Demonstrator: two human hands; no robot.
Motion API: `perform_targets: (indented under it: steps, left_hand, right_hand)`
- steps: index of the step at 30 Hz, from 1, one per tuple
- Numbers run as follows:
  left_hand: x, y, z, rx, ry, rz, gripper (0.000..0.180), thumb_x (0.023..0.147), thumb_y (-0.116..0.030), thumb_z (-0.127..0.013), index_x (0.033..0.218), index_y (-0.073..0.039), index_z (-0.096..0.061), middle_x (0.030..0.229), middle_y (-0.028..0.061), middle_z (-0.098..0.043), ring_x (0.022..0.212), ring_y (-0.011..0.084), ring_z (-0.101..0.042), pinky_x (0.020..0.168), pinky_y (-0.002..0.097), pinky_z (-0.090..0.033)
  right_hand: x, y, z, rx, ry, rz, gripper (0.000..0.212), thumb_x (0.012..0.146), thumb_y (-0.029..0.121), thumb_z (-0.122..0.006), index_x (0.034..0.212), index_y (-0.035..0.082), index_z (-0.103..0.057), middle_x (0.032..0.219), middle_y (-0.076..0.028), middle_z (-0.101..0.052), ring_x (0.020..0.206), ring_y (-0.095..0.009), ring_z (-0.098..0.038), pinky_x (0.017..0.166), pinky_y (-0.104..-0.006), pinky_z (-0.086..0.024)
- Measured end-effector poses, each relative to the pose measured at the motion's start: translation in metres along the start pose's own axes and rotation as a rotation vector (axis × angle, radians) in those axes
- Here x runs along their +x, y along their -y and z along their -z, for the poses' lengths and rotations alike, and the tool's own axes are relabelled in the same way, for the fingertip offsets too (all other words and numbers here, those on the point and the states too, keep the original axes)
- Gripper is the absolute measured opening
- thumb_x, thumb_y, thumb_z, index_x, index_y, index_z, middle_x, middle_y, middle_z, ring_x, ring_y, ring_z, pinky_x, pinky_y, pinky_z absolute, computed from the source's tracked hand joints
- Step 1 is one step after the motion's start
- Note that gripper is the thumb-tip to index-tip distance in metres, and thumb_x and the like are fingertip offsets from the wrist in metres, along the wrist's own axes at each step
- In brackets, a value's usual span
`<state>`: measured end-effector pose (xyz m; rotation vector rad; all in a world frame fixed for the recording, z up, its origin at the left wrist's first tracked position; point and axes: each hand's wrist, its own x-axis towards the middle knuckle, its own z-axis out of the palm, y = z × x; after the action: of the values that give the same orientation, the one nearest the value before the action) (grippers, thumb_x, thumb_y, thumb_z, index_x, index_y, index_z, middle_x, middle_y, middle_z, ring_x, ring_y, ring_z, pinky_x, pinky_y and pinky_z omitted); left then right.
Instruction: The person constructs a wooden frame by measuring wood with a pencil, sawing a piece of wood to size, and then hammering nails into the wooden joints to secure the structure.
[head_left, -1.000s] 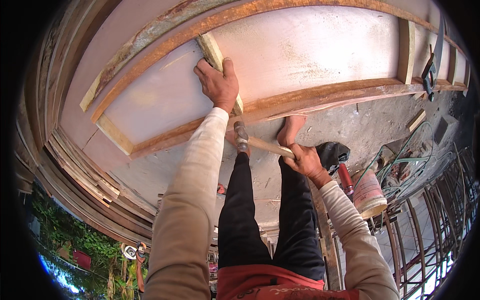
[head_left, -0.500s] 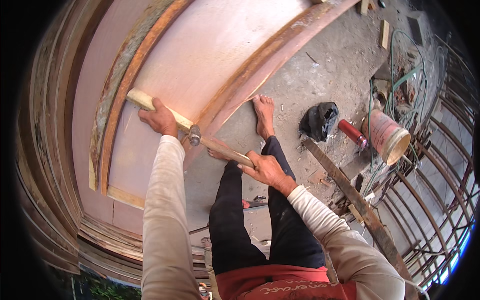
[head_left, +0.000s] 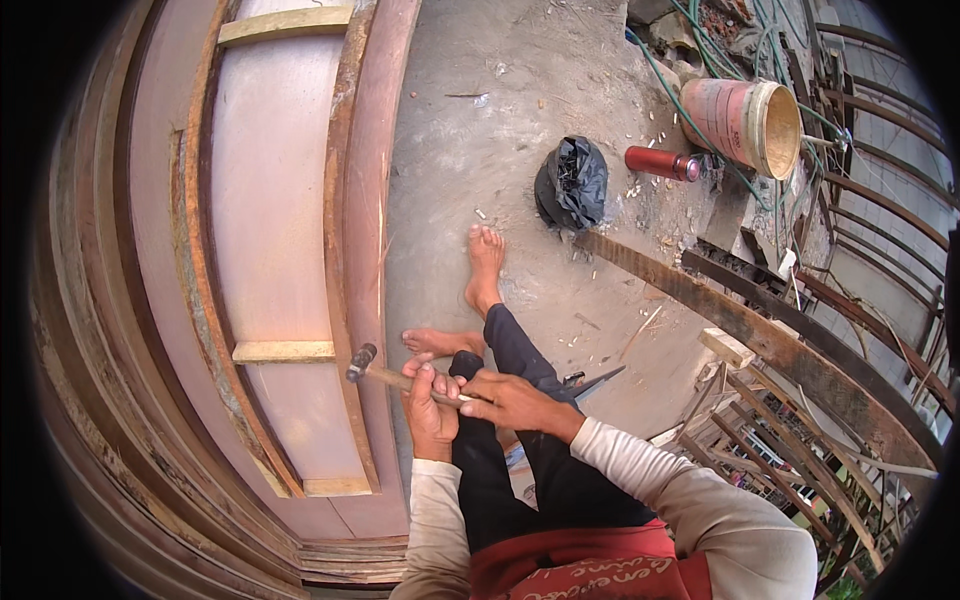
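A hammer [head_left: 400,379] with a dark metal head and wooden handle lies across the front of my body. Its head points left, over the edge of the curved wooden frame [head_left: 340,250]. My left hand [head_left: 432,410] has its fingers curled around the handle. My right hand [head_left: 515,405] grips the handle's rear end, close against the left. Just beyond the hammer head, a pale wooden crosspiece [head_left: 285,351] spans the two curved ribs over a pinkish panel [head_left: 275,200]. Neither hand touches it.
Another crosspiece [head_left: 285,25] sits farther up the frame. On the concrete floor stand a black plastic bag [head_left: 573,185], a red flask [head_left: 660,163] lying down and a tipped bucket [head_left: 735,120]. A long plank [head_left: 720,310] slants at right. My bare feet are beside the frame.
My left hand has let go of the crosspiece and joined the right on the hammer. The crosspiece stays between the ribs. The view has turned, with frame and floor things shifting.
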<state>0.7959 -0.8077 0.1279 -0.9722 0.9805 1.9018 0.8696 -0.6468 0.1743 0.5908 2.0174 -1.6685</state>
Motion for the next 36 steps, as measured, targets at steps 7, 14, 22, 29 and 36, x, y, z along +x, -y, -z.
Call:
perform_targets:
  steps: [7, 14, 22, 29, 36]
  left_hand:
    - [-0.035, 0.016, 0.026, 0.072, -0.209, 0.370, 0.020, 0.100, -0.021, -0.062, 0.114, -0.007, -0.060, 0.055, -0.0013, -0.046, 0.041, 0.0140, -0.047, 0.052, 0.0368, -0.050]
    - [-0.057, 0.065, 0.036, 0.004, -0.376, 0.433, 0.024, 0.101, -0.028, -0.063, 0.116, -0.009, -0.060, 0.056, -0.0021, -0.046, 0.043, 0.0138, -0.045, 0.055, 0.0373, -0.048]
    - [-0.042, 0.081, 0.000, 0.076, -0.373, 0.489, 0.026, 0.100, -0.026, -0.063, 0.116, -0.006, -0.061, 0.056, -0.0009, -0.044, 0.042, 0.0135, -0.044, 0.053, 0.0361, -0.049]
    - [-0.028, 0.072, -0.042, 0.183, -0.368, 0.482, 0.026, 0.098, -0.024, -0.066, 0.114, -0.004, -0.061, 0.055, -0.0003, -0.044, 0.043, 0.0137, -0.046, 0.052, 0.0357, -0.050]
    - [-0.026, 0.051, -0.084, 0.425, -0.166, 0.283, 0.030, 0.096, -0.020, -0.066, 0.116, 0.002, -0.060, 0.070, 0.0051, -0.059, 0.061, 0.0189, -0.061, 0.076, 0.0383, -0.056]
  right_hand:
    - [0.135, -0.152, 0.207, 0.266, -1.043, -0.222, 0.028, 0.108, 0.017, -0.048, 0.121, -0.003, -0.063, 0.106, -0.013, -0.069, 0.089, -0.018, -0.068, 0.083, -0.0307, -0.057]
    - [0.215, -0.274, 0.279, -0.577, -0.653, -0.604, 0.027, 0.095, 0.016, -0.059, 0.117, 0.004, -0.070, 0.117, -0.023, -0.070, 0.112, -0.041, -0.067, 0.096, -0.0488, -0.053]
    - [0.229, -0.284, 0.312, -1.269, -0.042, -0.450, 0.023, 0.093, 0.011, -0.054, 0.098, 0.003, -0.075, 0.105, -0.021, -0.074, 0.092, -0.036, -0.075, 0.078, -0.0455, -0.060]
    - [0.211, -0.257, 0.316, -1.153, -0.291, -0.407, 0.021, 0.094, 0.012, -0.055, 0.097, 0.004, -0.074, 0.102, -0.020, -0.074, 0.093, -0.034, -0.075, 0.077, -0.0442, -0.060]
    - [0.171, -0.172, 0.295, -0.117, -0.805, -0.200, 0.035, 0.095, 0.036, -0.069, 0.102, 0.002, -0.065, 0.080, -0.013, -0.070, 0.068, -0.025, -0.069, 0.063, -0.0386, -0.053]
